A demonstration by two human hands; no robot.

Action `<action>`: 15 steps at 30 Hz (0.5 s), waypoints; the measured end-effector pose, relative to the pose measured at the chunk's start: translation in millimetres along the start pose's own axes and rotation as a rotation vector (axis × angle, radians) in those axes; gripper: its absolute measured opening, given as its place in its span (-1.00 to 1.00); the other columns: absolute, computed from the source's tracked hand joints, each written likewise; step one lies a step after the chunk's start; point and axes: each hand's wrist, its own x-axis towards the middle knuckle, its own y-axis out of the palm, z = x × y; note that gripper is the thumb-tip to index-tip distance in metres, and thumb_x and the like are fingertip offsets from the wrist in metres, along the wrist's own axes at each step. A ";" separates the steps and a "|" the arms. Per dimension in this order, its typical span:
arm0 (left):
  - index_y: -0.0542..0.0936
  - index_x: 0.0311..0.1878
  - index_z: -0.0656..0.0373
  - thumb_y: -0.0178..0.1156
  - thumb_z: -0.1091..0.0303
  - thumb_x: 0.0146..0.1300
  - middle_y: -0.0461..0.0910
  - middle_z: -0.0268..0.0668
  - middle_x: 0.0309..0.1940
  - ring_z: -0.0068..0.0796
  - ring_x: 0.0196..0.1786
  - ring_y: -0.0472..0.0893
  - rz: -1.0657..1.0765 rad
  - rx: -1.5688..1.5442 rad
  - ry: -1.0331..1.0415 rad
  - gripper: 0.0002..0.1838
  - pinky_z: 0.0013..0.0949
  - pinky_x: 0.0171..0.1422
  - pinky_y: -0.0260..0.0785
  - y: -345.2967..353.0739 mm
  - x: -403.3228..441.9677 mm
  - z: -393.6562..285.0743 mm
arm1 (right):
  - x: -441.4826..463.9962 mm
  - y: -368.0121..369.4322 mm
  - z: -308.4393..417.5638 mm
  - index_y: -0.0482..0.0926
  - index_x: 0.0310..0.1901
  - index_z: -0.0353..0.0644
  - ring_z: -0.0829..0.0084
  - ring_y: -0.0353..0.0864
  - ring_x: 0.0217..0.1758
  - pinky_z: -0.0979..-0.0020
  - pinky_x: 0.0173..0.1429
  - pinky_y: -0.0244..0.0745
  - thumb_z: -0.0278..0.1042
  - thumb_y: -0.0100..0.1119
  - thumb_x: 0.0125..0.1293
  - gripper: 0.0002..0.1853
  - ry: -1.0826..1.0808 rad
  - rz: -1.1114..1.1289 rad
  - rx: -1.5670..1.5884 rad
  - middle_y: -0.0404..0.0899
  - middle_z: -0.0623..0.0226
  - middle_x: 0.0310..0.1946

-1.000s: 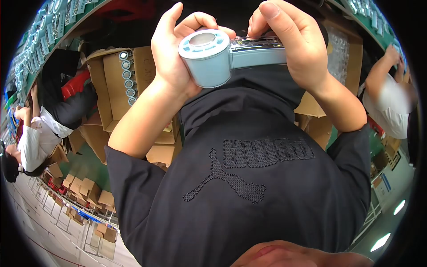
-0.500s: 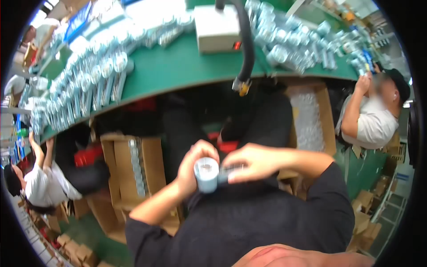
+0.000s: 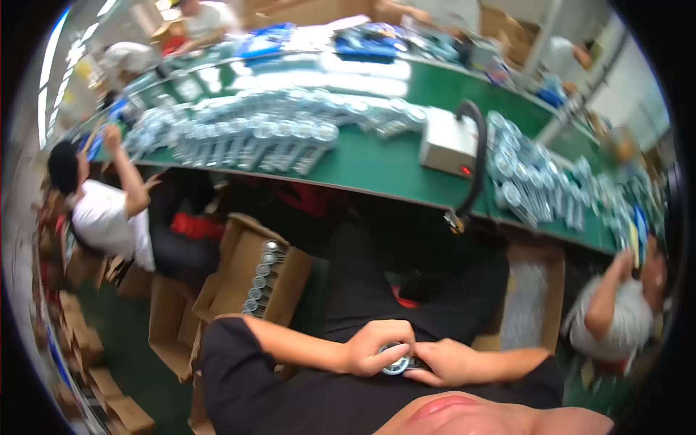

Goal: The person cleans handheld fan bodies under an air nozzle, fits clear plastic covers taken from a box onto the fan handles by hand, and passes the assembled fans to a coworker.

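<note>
In my lap, close to my body, I hold a pale blue hand-held shower head (image 3: 396,359) with a round face. My left hand (image 3: 378,348) is closed around its head, thumb across the rim. My right hand (image 3: 446,362) is closed at the narrower handle side, right beside the left. Fingers cover most of the handle. On the green bench (image 3: 384,165) ahead, many similar shower heads (image 3: 254,138) lie in rows, with another pile of shower heads (image 3: 533,174) to the right.
A white box (image 3: 444,145) with a red light stands on the bench; a black hose (image 3: 480,156) with a metal end hangs over the edge. Cardboard boxes, left (image 3: 290,286) and right (image 3: 554,290), flank my legs. Co-workers sit at left (image 3: 109,210) and right (image 3: 612,312).
My view has tilted up and turned, showing more bench. Both hands sit lower and closer to my body, and the shower head's face is now mostly covered by my left fingers.
</note>
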 end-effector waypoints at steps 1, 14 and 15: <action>0.59 -0.26 0.24 0.07 0.41 0.37 0.60 -0.20 -0.28 -0.26 -0.26 0.51 -0.047 0.053 0.022 -0.85 -0.36 -0.07 0.38 -0.9 -3.3 -2.8 | 3.2 -2.6 5.4 0.49 0.03 -0.25 -0.02 0.71 -0.29 0.13 -0.15 0.65 0.01 0.14 0.53 -0.59 -0.057 0.022 -0.042 0.68 0.07 -0.22; 0.62 -0.33 0.23 -0.05 0.18 0.50 0.64 -0.27 -0.31 -0.40 -0.26 0.52 -0.065 -0.177 -0.237 -0.61 -0.39 -0.03 0.38 16.0 1.4 28.6 | -9.7 -3.7 -7.6 0.45 0.12 -0.28 0.12 0.72 -0.34 0.25 -0.17 0.65 -0.02 0.11 0.55 -0.57 0.140 0.106 0.203 0.69 0.03 -0.19; 0.64 -0.33 0.22 -0.08 0.09 0.55 0.65 -0.26 -0.31 -0.40 -0.25 0.54 -0.076 -0.202 -0.292 -0.53 -0.39 -0.01 0.39 14.2 7.7 34.9 | -10.2 -3.1 -9.7 0.44 0.13 -0.27 0.15 0.72 -0.35 0.27 -0.18 0.64 -0.03 0.10 0.55 -0.57 0.148 0.114 0.233 0.68 0.03 -0.18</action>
